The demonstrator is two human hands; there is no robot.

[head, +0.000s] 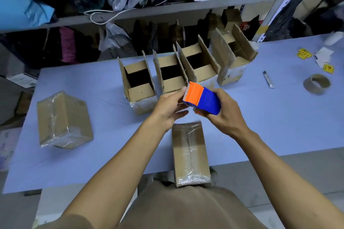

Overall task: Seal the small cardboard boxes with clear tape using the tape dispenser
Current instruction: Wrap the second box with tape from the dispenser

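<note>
Four open, dark-bottomed boxes [168,74] behind hand-held tape dispenser [202,98].

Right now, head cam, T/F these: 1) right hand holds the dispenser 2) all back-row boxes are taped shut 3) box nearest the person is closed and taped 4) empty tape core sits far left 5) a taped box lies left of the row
1) The right hand holds the tape dispenser: true; the left hand touches its orange end.
2) False: the four back-row boxes stand with flaps open.
3) True: the nearest box is closed and taped.
4) False: the empty tape core sits far right.
5) True: taped box.
</note>
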